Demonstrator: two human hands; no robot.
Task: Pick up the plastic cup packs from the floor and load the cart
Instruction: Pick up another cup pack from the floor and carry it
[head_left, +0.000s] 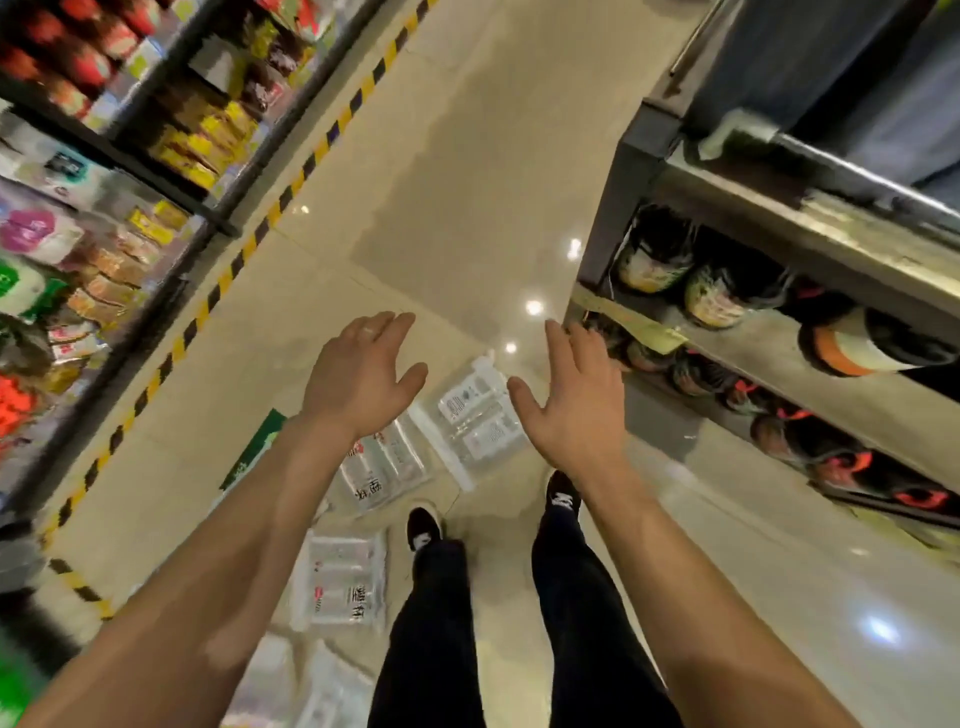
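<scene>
We cannot read the print on any pack: the middle pack (384, 470) is half covered by our left arm (249, 519), the far pack (475, 415) loses its right edge behind our right arm (649, 545), and the lowest packs (311, 691) are a smear cut by the bottom edge. The left shelves (104, 182) are too blurred to tell their goods, and the green sign (254, 444) lies mostly behind the left arm. The steel rack (779, 228) runs off the right edge.
</scene>
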